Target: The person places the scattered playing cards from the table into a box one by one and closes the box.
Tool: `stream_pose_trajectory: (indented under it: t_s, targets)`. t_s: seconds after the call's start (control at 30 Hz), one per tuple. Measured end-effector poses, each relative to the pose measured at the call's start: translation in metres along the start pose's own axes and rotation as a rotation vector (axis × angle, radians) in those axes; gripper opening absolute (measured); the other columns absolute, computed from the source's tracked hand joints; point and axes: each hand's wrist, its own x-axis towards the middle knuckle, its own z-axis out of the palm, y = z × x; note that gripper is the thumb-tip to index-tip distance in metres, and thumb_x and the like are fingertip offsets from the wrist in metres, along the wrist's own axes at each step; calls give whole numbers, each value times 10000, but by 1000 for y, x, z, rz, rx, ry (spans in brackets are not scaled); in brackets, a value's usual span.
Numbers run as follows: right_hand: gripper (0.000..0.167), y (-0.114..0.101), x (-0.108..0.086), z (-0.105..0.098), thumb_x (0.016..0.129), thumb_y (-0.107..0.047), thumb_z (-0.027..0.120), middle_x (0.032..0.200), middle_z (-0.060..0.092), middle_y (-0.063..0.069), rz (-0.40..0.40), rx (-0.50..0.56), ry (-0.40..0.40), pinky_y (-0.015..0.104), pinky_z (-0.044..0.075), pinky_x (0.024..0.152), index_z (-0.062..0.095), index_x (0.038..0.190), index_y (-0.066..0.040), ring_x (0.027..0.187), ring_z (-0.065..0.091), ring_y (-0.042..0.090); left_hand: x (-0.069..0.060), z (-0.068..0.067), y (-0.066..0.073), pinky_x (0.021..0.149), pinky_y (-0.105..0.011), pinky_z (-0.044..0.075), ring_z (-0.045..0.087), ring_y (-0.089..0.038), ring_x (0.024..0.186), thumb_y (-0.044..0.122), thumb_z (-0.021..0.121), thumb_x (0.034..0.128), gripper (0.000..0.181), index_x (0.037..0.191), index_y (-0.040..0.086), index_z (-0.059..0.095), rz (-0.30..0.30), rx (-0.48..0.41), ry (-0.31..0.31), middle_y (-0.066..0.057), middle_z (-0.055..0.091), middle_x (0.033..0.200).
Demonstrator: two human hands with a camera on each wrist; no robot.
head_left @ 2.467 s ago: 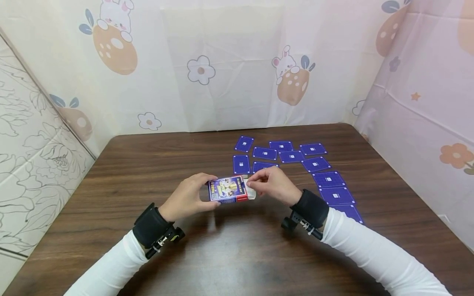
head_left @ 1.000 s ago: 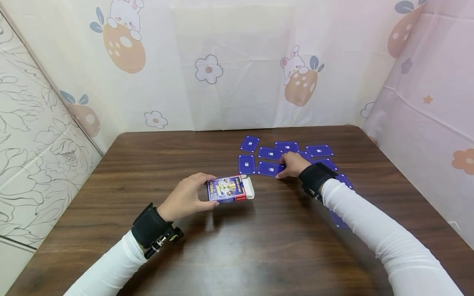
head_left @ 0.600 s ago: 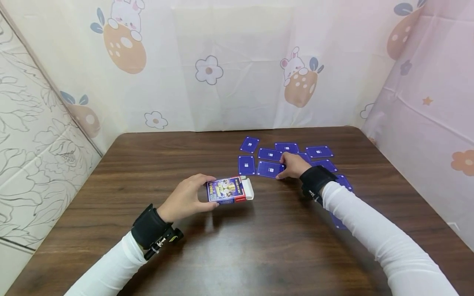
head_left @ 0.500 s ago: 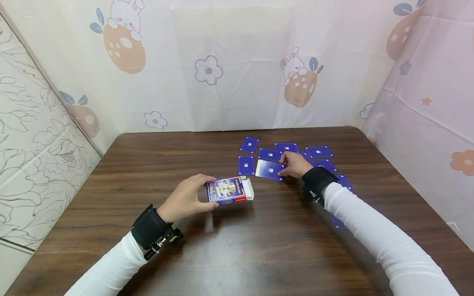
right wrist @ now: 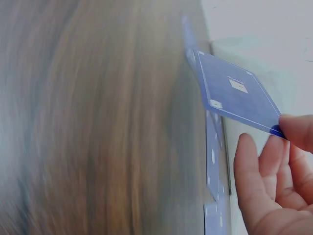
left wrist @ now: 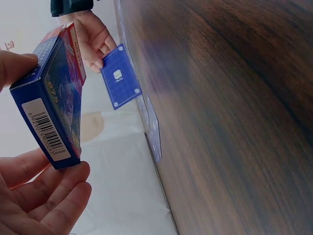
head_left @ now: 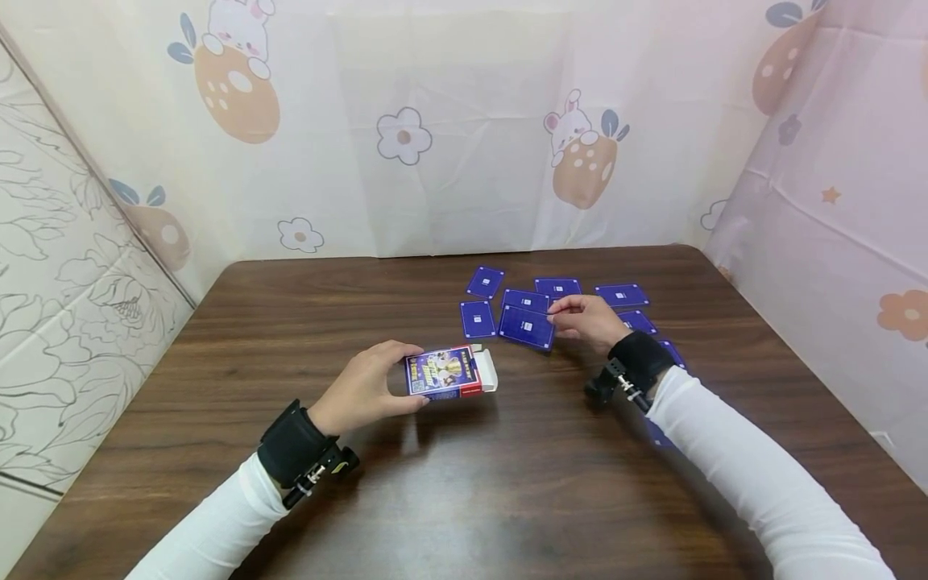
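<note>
My left hand point(head_left: 368, 383) grips a small blue and red card box point(head_left: 444, 372) by its long sides, above the table. Its white end flap point(head_left: 489, 370) stands open toward the right. In the left wrist view a barcode point(left wrist: 46, 129) shows on the box's near end. My right hand point(head_left: 589, 321) pinches a blue playing card point(head_left: 527, 325) by its right edge. That card is raised off the table, as the right wrist view shows, with thumb and fingers at one corner of the card point(right wrist: 239, 93). Whether cards are inside the box is hidden.
Several blue cards lie back-up on the dark wooden table point(head_left: 304, 314), among them one card point(head_left: 478, 319) left of the held card and another card point(head_left: 622, 295) at the back right. My right forearm covers part of the right-hand cards. A patterned cloth point(head_left: 464, 193) hangs behind.
My right hand has gone from the box's flap to the cards, taken hold of one and lifted it from the table. The left hand keeps holding the box, nearly unmoved.
</note>
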Motion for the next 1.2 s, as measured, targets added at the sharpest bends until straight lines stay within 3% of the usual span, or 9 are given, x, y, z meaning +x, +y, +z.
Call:
stream_pose_trajectory:
  t_s: [0.07, 0.2, 0.47, 0.63, 0.8, 1.2]
  targets:
    - [66, 0, -4, -1, 941, -17, 595, 873, 630, -66, 7, 115, -14, 274, 576, 808, 645, 980, -34, 810, 617, 45, 0, 1, 0, 913, -456, 506, 611, -277, 1060, 317, 817, 770, 628, 1285, 45, 584, 2, -2, 0, -109, 645, 1218]
    - [195, -2, -11, -1, 947, -22, 594, 844, 658, -76, 8, 242, -30, 268, 583, 757, 686, 857, -168, 786, 626, 52, 1, 2, -1, 917, -452, 508, 609, -272, 1056, 315, 820, 770, 628, 1284, 42, 584, -2, -2, -4, -108, 645, 1218]
    - [263, -13, -30, 5, 972, -19, 551, 815, 690, -52, 33, 405, -123, 206, 559, 680, 725, 848, -173, 705, 627, 49, 3, 3, 0, 921, -452, 509, 612, -272, 1056, 305, 826, 761, 627, 1276, 37, 589, -2, 0, 1, -113, 648, 1213]
    - [251, -20, -41, 10, 984, -51, 546, 806, 686, -66, 51, 426, -165, 189, 548, 684, 727, 869, -180, 697, 615, 39, 3, 4, -1, 893, -431, 513, 625, -263, 1033, 305, 828, 750, 621, 1260, 35, 598, 27, 7, 17, -102, 659, 1176]
    - [214, -25, -47, 13, 971, -67, 579, 819, 679, -52, 29, 427, -125, 186, 546, 661, 728, 864, -178, 690, 605, 58, 3, 4, -1, 868, -403, 512, 623, -253, 1003, 307, 828, 753, 618, 1260, 41, 596, 38, 2, 20, -90, 659, 1151]
    - [160, -20, -54, 19, 973, -99, 585, 868, 687, -55, 39, 291, -154, 196, 553, 707, 716, 922, -175, 731, 610, 65, 3, 4, 0, 857, -397, 511, 617, -252, 991, 311, 827, 756, 618, 1260, 35, 596, 35, 4, 27, -93, 660, 1151]
